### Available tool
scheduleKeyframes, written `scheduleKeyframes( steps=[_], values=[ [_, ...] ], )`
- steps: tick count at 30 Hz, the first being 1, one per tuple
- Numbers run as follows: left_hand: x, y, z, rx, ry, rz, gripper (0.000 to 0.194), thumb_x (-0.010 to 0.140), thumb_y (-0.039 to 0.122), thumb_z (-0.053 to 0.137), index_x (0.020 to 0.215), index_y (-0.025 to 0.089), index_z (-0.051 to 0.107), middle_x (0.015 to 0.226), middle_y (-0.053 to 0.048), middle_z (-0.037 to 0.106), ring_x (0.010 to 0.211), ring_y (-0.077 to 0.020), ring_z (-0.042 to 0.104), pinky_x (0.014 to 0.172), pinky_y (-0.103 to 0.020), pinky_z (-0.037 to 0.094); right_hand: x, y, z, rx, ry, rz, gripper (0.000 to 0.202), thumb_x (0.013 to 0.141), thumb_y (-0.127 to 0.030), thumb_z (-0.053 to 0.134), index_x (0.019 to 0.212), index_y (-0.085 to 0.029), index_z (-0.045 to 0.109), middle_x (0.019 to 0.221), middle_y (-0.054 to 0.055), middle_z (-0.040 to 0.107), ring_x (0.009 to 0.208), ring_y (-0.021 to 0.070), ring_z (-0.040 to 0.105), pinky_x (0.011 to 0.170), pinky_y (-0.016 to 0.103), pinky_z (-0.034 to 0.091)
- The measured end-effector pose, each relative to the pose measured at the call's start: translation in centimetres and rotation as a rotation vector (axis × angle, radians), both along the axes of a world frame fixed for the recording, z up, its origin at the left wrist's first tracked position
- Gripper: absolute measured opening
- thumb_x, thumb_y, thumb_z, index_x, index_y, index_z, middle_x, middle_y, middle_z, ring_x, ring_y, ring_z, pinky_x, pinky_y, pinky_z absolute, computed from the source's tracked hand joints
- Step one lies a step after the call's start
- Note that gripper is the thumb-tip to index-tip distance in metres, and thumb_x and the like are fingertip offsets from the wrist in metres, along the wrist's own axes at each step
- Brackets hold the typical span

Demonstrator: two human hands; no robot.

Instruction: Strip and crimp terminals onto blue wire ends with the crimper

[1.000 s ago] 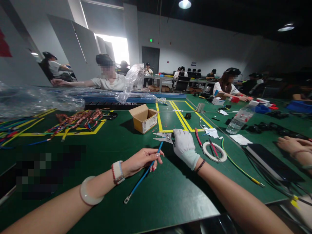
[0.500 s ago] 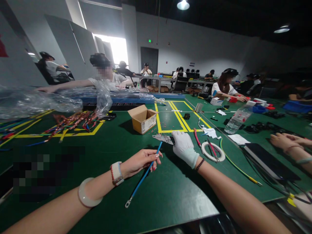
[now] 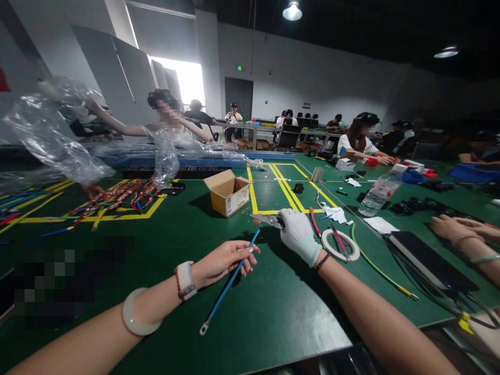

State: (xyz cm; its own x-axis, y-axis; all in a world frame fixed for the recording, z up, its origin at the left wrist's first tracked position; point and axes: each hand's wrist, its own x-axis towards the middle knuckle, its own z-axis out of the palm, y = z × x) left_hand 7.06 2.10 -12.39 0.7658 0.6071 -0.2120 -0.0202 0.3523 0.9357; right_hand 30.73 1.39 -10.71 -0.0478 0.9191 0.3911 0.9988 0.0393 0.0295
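Observation:
Between the thumb and fingers of my bare left hand is a blue cable. A metal ring lug is fixed on its near end, and its far end points up toward the tool. My right hand, in a white glove, is closed around a wire stripper. The stripper's flat jaws point left, a little beyond the cable's far end and apart from it. My glove hides the stripper's handles. Small copper-coloured scraps lie by the jaws.
An open cardboard box stands ahead. A tape roll, a green-yellow cable, a bottle and a black device lie right. Copper-braided cables lie left. A co-worker's hands rest at right; another person lifts plastic wrap.
The stripper has shifted slightly right and off the blue cable, whose far end now shows free. My left hand has barely moved. Across the table, a person has raised the plastic wrap.

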Motion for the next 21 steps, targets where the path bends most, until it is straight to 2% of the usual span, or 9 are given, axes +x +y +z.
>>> scheduleKeyframes(
  steps=[5, 10, 16, 19, 21],
  values=[
    [-0.1, 0.1, -0.1, -0.017, -0.023, 0.014, 0.037, 0.079, 0.035, 0.072, 0.105, 0.010, 0.062, 0.082, -0.006, 0.066, 0.065, -0.0112, 0.063, 0.059, -0.021, 0.048, 0.9, 1.2, 1.2, 0.051, -0.079, -0.094, 0.025, 0.079, -0.013, 0.050, 0.102, -0.019, 0.056, 0.094, 0.008, 0.062, 0.088, 0.0238, 0.054, 0.070, 0.033, 0.031],
    [-0.2, 0.1, -0.2, -0.021, -0.025, 0.020, 0.038, 0.081, 0.035, 0.070, 0.107, 0.010, 0.061, 0.085, -0.007, 0.067, 0.067, -0.0124, 0.065, 0.062, -0.022, 0.048, 0.4, 4.6, 5.0, 0.061, -0.208, -0.061, 0.026, 0.079, -0.013, 0.051, 0.105, -0.016, 0.054, 0.100, 0.013, 0.062, 0.092, 0.0265, 0.055, 0.072, 0.034, 0.033],
    [0.0, 0.0, 0.0, -0.044, -0.022, 0.028, 0.040, 0.080, 0.036, 0.071, 0.107, 0.009, 0.060, 0.083, -0.007, 0.067, 0.065, -0.0126, 0.064, 0.062, -0.022, 0.049, -2.8, 9.8, 9.8, 0.056, -0.255, -0.008, 0.025, 0.087, -0.010, 0.040, 0.105, -0.013, 0.057, 0.098, 0.017, 0.064, 0.095, 0.0281, 0.058, 0.078, 0.040, 0.040],
    [0.0, 0.0, -0.1, -0.058, -0.023, 0.029, 0.040, 0.079, 0.037, 0.072, 0.106, 0.009, 0.061, 0.082, -0.007, 0.067, 0.065, -0.0129, 0.064, 0.062, -0.023, 0.049, -5.0, 11.8, 10.7, 0.038, -0.232, -0.017, 0.033, 0.090, -0.008, 0.031, 0.113, -0.011, 0.055, 0.103, 0.018, 0.062, 0.093, 0.0286, 0.061, 0.078, 0.048, 0.044],
    [0.0, 0.0, -0.1, -0.064, -0.027, 0.027, 0.039, 0.079, 0.037, 0.072, 0.104, 0.009, 0.061, 0.082, -0.008, 0.067, 0.064, -0.0128, 0.064, 0.061, -0.023, 0.048, -6.4, 12.9, 10.7, 0.086, -0.247, -0.044, 0.039, 0.090, -0.005, 0.027, 0.119, -0.011, 0.053, 0.113, 0.021, 0.058, 0.097, 0.0311, 0.061, 0.079, 0.056, 0.044]
  ],
)
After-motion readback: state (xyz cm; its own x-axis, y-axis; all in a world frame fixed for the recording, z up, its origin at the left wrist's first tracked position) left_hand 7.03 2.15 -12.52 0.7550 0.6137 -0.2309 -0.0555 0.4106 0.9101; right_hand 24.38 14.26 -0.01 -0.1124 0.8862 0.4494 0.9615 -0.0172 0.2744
